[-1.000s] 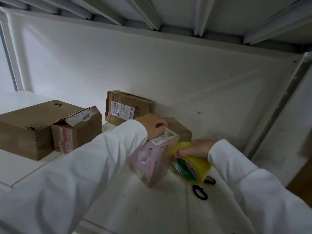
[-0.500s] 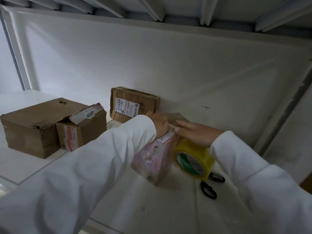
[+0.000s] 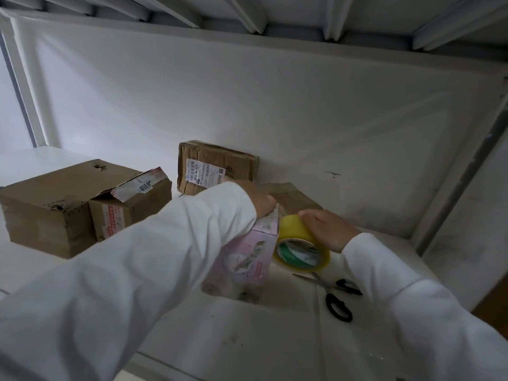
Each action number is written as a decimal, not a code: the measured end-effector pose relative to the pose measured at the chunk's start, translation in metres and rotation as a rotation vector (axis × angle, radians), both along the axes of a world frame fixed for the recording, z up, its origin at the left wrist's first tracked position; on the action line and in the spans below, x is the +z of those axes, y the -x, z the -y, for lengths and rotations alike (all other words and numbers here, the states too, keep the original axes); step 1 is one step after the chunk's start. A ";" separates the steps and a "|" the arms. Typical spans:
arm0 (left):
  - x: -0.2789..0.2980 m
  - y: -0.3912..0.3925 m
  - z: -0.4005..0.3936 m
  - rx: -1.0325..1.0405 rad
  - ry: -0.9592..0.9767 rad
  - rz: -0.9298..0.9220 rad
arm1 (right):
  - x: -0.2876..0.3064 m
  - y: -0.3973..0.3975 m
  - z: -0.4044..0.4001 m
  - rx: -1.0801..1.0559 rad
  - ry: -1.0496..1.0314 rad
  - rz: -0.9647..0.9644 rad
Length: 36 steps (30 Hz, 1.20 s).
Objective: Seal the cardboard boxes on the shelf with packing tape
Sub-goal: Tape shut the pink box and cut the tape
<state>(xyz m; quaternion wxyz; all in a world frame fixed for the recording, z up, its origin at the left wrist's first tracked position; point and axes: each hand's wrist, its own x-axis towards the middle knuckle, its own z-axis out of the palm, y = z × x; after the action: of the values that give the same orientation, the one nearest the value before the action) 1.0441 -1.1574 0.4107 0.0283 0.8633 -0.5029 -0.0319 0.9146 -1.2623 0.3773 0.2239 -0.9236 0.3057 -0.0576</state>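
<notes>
Centrally, my left hand (image 3: 261,200) is gripping the pink box (image 3: 247,254) top while my right hand (image 3: 325,229) is curling over the yellow tape roll (image 3: 301,243) beside it. Scissors (image 3: 334,296) are lying lower right; brown boxes (image 3: 55,204) are sitting left, their labels unreadable.

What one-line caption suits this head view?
Left hand steadies a pink printed box while right hand holds a yellow packing-tape roll against it.
</notes>
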 end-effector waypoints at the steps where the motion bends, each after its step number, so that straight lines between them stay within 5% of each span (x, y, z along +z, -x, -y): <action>1: -0.004 -0.002 0.001 -0.108 0.076 0.043 | -0.005 0.000 0.001 -0.004 0.018 0.028; 5: -0.012 -0.010 0.000 -0.328 0.232 -0.069 | -0.004 -0.007 0.000 -0.029 0.016 0.037; 22: -0.020 -0.023 0.000 -0.300 0.277 -0.217 | -0.010 -0.019 0.016 -0.109 -0.095 -0.035; 28: -0.023 -0.027 0.005 -0.266 0.274 -0.225 | -0.023 0.014 0.034 -0.331 -0.352 0.058; 33: -0.025 -0.028 0.005 -0.259 0.343 -0.250 | -0.059 0.045 0.050 -0.394 0.004 -0.574; 36: -0.026 -0.030 0.004 -0.155 0.382 -0.181 | -0.061 0.047 0.045 -0.348 0.054 -0.702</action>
<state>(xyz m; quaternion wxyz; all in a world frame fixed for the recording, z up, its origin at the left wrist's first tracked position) 1.0737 -1.1611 0.3848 0.2340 0.7946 -0.5599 -0.0155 0.8671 -1.3069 0.3161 0.0685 -0.8271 0.5140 0.2167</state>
